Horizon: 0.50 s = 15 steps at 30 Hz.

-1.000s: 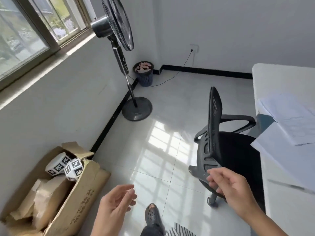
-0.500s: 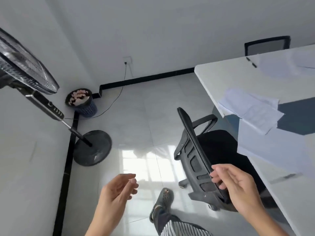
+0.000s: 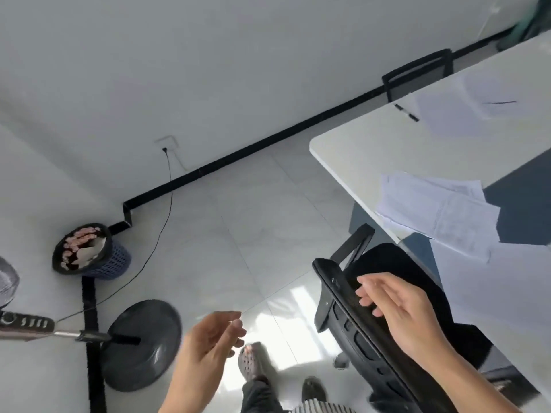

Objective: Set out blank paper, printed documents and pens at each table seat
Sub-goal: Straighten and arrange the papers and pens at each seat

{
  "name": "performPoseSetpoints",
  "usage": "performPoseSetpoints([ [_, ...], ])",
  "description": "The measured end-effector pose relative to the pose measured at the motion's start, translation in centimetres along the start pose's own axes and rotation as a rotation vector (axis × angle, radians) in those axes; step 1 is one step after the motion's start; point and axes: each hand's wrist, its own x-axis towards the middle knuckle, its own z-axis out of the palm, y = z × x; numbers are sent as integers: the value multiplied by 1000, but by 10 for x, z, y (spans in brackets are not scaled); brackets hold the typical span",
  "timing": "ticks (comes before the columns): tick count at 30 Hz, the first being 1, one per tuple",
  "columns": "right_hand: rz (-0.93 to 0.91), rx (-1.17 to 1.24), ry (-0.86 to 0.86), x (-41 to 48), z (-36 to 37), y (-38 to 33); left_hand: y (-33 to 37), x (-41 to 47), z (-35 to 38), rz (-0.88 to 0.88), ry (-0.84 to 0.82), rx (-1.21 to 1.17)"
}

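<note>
Printed documents (image 3: pixel 441 216) on table (image 3: pixel 372 150) near its edge, just beside blank paper (image 3: pixel 492 293). Right hand (image 3: pixel 399 308) over chair back (image 3: pixel 337 281), fingers loosely spread, nothing held; contact unclear. Left hand (image 3: pixel 211 344) lower, fingers loosely curled, empty.

The white table (image 3: pixel 372 150) shows one rounded corner (image 3: pixel 313 144). Not far from this corner, along the near edge, lies a loose pile of printed sheets (image 3: pixel 441 213) that overlap one another. Further from the corner on the same edge lies a blank sheet (image 3: pixel 501 293), which meets the pile. From the corner along the far edge, a black pen (image 3: pixel 407 112) lies on the bare top, just beside more sheets (image 3: pixel 465 114). A second pen (image 3: pixel 503 102) lies on these sheets.
</note>
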Motion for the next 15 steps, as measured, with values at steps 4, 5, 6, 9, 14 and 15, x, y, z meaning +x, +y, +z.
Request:
performPoseSetpoints([
  [4, 95, -24, 198, 33, -3, 9, 31, 89, 15, 33, -193, 29],
  [5, 118, -31, 249, 42, -2, 13, 39, 111, 18, 57, -235, 43],
  [6, 142, -39, 292, 50, 1, 16, 47, 134, 20, 80, -272, 57],
  [9, 238, -36, 412, 80, 9, 19, 71, 203, 28, 113, -385, 100],
  [14, 331, -12, 643, 115, 7, 1, 123, 295, 67, 175, -613, 211],
  [15, 357, 0, 687, 115, 7, -1, 134, 306, 80, 202, -665, 245],
])
